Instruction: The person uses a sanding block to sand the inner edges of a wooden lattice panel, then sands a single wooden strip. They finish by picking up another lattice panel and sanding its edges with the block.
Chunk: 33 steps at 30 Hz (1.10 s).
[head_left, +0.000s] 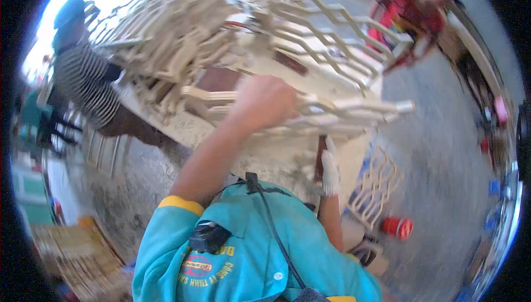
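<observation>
My bare left hand (268, 102) is closed round a pale wooden frame with zigzag slats (354, 108), which lies tilted across the work table (265, 158). My right hand (330, 169), in a white glove, is lower and to the right, at the near side of the table. Its fingers lie along a narrow dark brown block (320, 158) and seem to grip it; the thumb is hidden. Beyond the held frame, a second zigzag frame (332, 31) stands on the table, with another dark brown block (290, 63) near its base.
Wooden slatted pieces (171, 31) are heaped at the table's far left. A person in a striped top (88, 80) stands left; another in red (412, 14) is at the far right. A zigzag frame (376, 186) leans by the table's right side, near a red container (397, 228).
</observation>
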Each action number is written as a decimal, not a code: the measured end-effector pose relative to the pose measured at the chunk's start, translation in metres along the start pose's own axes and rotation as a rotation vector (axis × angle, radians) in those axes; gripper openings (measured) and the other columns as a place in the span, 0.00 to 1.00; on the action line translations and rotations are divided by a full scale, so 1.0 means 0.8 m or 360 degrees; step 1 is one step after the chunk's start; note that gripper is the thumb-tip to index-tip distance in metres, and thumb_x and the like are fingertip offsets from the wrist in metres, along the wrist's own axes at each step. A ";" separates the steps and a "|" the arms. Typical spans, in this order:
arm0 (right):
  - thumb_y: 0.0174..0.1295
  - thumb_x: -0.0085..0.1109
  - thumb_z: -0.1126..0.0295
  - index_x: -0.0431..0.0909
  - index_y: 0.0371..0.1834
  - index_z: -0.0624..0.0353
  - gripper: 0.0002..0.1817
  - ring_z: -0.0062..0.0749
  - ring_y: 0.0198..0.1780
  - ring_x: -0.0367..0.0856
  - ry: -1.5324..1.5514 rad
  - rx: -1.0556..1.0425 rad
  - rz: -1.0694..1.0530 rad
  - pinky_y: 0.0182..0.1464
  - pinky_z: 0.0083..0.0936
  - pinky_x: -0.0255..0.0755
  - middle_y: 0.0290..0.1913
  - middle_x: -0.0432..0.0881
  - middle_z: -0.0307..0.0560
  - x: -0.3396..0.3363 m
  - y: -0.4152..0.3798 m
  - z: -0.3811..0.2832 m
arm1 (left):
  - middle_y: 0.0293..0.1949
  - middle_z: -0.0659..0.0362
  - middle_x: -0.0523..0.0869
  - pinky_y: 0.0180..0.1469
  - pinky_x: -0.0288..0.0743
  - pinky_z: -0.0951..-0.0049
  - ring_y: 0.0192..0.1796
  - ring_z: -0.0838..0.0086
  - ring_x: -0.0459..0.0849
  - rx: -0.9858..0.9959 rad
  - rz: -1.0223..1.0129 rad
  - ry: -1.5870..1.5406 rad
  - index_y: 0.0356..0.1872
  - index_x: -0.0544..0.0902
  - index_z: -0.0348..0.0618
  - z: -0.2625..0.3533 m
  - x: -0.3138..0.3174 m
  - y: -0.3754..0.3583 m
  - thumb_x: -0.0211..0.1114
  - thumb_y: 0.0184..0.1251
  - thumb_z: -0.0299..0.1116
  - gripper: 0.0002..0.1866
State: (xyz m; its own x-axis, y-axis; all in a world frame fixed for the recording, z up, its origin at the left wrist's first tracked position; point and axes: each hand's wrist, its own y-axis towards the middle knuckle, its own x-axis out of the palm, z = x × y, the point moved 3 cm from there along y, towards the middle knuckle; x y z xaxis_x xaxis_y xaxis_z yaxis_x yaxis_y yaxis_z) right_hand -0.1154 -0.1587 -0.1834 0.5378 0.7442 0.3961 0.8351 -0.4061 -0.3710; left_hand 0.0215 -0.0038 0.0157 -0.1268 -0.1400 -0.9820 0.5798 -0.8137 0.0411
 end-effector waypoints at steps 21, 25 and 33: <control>0.62 0.58 0.51 0.77 0.41 0.50 0.15 0.29 0.16 0.72 -0.0222 0.0463 -0.0072 0.16 0.25 0.66 0.23 0.77 0.36 -0.011 -0.032 0.008 | 0.30 0.51 0.87 0.38 0.81 0.58 0.37 0.56 0.87 0.0007 0.0191 -0.0062 0.26 0.87 0.44 0.001 0.014 -0.004 0.67 0.50 0.42 0.12; 0.62 0.59 0.46 0.78 0.44 0.51 0.20 0.21 0.15 0.68 -0.0240 0.0256 0.0231 0.15 0.19 0.59 0.21 0.74 0.33 -0.082 0.014 0.038 | 0.29 0.54 0.86 0.39 0.78 0.59 0.37 0.59 0.86 0.0279 0.0233 0.0144 0.26 0.87 0.46 0.001 0.022 -0.009 0.65 0.52 0.45 0.13; 0.63 0.56 0.59 0.73 0.47 0.55 0.14 0.19 0.09 0.65 -0.0479 0.0118 -0.0112 0.09 0.19 0.55 0.19 0.71 0.35 -0.058 -0.030 0.002 | 0.26 0.49 0.85 0.42 0.76 0.54 0.35 0.54 0.85 -0.0027 -0.0008 0.0197 0.29 0.86 0.45 0.013 -0.001 -0.010 0.67 0.56 0.51 0.18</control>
State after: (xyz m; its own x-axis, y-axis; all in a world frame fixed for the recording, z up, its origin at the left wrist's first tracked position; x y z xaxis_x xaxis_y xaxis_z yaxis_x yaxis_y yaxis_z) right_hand -0.1607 -0.1827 -0.1946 0.4116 0.8971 0.1606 0.8524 -0.3166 -0.4162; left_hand 0.0084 -0.0032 0.0185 -0.0302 -0.0646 -0.9975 0.5930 -0.8045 0.0341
